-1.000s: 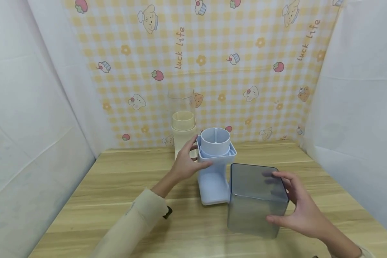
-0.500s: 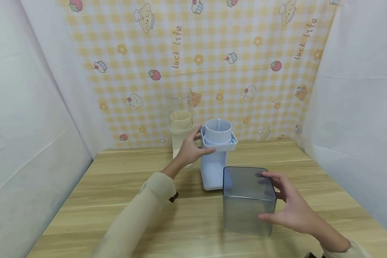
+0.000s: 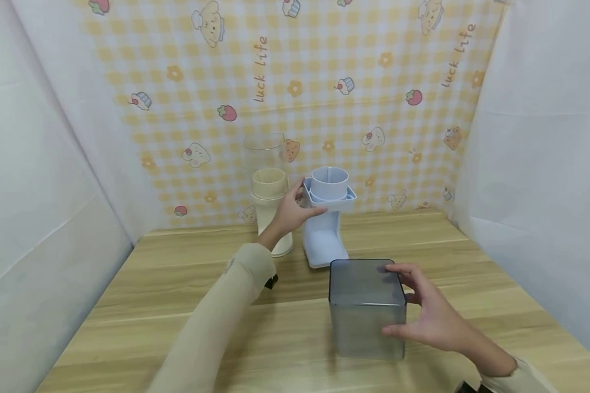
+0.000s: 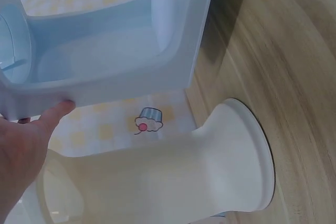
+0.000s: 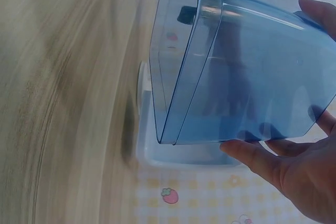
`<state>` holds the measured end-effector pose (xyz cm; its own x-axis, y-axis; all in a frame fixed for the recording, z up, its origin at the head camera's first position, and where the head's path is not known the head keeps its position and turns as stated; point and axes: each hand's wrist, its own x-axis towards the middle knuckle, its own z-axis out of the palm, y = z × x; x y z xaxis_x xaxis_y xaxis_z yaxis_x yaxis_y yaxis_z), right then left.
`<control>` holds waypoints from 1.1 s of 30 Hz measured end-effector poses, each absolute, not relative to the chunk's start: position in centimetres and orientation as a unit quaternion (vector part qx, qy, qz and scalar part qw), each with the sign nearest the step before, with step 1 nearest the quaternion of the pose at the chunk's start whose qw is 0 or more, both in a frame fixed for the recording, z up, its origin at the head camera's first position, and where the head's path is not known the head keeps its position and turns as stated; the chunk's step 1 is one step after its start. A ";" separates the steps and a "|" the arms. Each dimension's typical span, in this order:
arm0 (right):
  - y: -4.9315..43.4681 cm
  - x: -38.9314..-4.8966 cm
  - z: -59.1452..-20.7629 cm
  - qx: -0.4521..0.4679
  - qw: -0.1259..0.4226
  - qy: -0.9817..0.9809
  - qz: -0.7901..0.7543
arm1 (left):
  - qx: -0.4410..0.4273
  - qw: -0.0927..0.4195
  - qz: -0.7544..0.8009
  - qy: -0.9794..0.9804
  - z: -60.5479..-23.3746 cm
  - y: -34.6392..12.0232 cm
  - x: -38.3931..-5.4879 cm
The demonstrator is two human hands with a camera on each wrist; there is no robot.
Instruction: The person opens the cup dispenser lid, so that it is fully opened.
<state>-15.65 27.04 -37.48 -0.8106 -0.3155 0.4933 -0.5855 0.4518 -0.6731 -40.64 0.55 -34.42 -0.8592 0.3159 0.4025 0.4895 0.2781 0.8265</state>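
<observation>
My left hand [image 3: 292, 212] grips the square top tray of a light blue plastic dispenser stand [image 3: 323, 243], which has a round collar on top and a flat foot. In the left wrist view, a finger of the left hand [image 4: 31, 142] lies along the tray's edge. My right hand [image 3: 430, 316] holds a clear blue-grey square container [image 3: 366, 330], thumb on one side and fingers on another. Its closed end faces up. In the right wrist view the container's rim [image 5: 181, 103] points toward the tabletop, with the stand's pale foot showing behind it.
A cream stand [image 3: 265, 210] topped by a clear cylinder [image 3: 264, 148] stands at the back, just left of the blue stand. The checked cloth [image 3: 334, 109] hangs behind the wooden table [image 3: 177, 327]. White sheets close off both sides.
The left hand has carried the blue stand back toward the cloth, beside the cream one. The right hand and container have shifted slightly left, and the view has turned a little.
</observation>
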 end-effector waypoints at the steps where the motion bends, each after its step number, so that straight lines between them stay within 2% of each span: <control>1: 27.0 -15.7 -37.5 0.268 0.147 -0.838 0.451 | -0.251 0.080 -0.544 -0.797 -34.5 0.6 -40.9; 18: 26.8 -16.5 -38.4 0.275 0.129 -0.829 0.470 | -0.257 0.084 -0.562 -0.782 -36.7 1.4 -42.8; 25: 27.0 -17.1 -38.8 0.271 0.137 -0.833 0.462 | -0.279 0.091 -0.549 -0.783 -36.6 1.7 -43.3; 33: 27.4 -18.4 -38.9 0.260 0.140 -0.838 0.459 | -0.285 0.072 -0.522 -0.800 -35.9 2.1 -44.0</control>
